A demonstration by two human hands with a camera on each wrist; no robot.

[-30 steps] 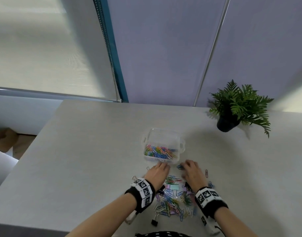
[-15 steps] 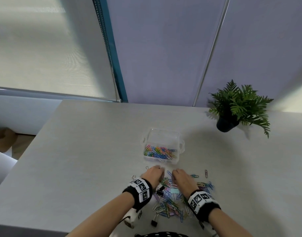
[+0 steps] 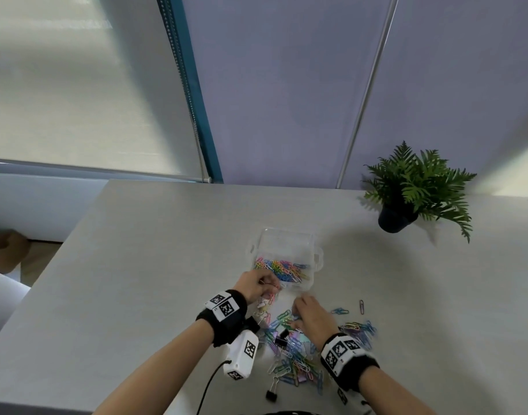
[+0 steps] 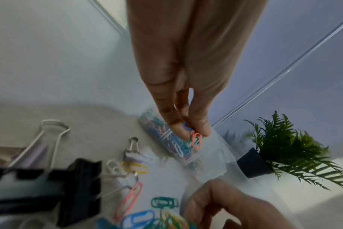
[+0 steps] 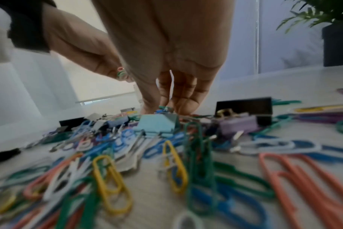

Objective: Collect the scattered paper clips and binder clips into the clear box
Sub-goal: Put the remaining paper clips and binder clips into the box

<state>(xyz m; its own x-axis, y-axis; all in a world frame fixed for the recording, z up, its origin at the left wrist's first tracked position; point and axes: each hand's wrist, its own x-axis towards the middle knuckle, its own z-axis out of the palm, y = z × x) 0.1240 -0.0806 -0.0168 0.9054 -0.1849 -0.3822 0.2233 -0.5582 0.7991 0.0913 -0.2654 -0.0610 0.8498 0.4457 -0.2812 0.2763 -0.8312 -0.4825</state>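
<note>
A clear box holding colourful paper clips stands mid-table. My left hand hovers at its near left corner. There it pinches a few paper clips between thumb and fingers, just in front of the box. My right hand is down on the pile of paper clips and binder clips, its fingertips closed on some clips. A light blue binder clip and a black one lie in the pile.
A potted fern stands at the back right of the grey table. Stray paper clips lie right of the pile, and a black binder clip lies near the front edge. A wall and a window blind stand behind the table.
Both hands drew back from the box over the pile. The left hand then lifted towards the box with clips pinched in it; the right stays low on the pile.
</note>
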